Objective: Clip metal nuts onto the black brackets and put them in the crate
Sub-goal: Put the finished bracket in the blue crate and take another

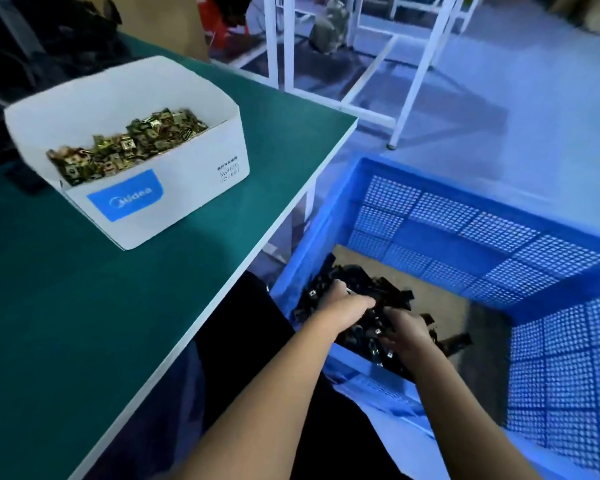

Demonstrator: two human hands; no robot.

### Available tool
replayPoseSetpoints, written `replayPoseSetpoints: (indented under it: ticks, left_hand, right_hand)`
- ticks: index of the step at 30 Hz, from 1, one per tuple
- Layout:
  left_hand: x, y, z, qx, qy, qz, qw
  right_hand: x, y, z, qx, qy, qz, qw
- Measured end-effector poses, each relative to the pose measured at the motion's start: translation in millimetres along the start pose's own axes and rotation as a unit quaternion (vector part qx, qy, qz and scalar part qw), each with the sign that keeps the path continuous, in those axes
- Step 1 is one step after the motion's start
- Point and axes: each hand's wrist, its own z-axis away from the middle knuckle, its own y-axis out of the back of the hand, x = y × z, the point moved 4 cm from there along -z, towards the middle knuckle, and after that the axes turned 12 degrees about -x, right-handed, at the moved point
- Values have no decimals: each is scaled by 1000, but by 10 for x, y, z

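A blue perforated crate (492, 251) stands on the floor to the right of the table. A heap of black brackets (357, 289) lies in its near left corner, some with metal nuts clipped on. Both my hands reach down into that heap. My left hand (343, 304) lies on top of the brackets with its fingers pointing right. My right hand (407, 332) has its fingers curled among the brackets; the image is blurred and I cannot tell what either hand holds. A white cardboard box (153, 199) on the table holds several brass-coloured metal nuts (129, 147).
The green table (84, 306) fills the left, its white edge running diagonally beside the crate. White metal frame legs (413, 88) stand on the pale floor behind. Dark objects lie at the table's far left.
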Motion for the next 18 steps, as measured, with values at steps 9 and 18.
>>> replayPoseSetpoints:
  ticks: [9,18]
  left_hand:
    - [873,291,542,122,-233,-91,960]
    - [1163,1461,2595,374,-534,-23,758]
  right_hand:
    - [-1176,-537,712,9,234,155,960]
    - [-2184,-2271,2562,-73,560,221,795]
